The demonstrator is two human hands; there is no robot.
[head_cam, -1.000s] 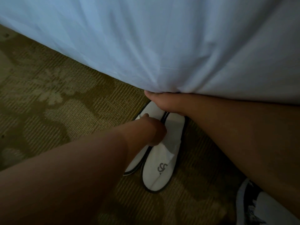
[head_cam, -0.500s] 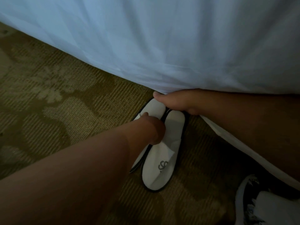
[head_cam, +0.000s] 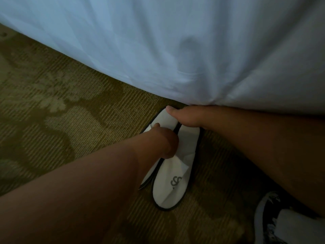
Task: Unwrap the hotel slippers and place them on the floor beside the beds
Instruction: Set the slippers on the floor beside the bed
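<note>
The left slipper (head_cam: 162, 118) and the right slipper (head_cam: 175, 184) lie side by side on the carpet (head_cam: 70, 124), their inner edges touching. My left hand (head_cam: 165, 143) rests on the left slipper, fingers over the seam between the two. My right hand (head_cam: 186, 117) lies across their far ends. The bedcover (head_cam: 175, 50) hangs just beyond my fingers. A shoe (head_cam: 269, 219) sits nearer me, to their right, well apart.

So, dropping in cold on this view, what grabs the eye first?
A pair of white slippers with dark edging lies side by side on the patterned carpet, centre frame, right at the edge of the hanging white bed sheet. The left hand rests on the left slipper, and the right hand touches the ends nearest the sheet. A sneaker shows at the bottom right.
</note>
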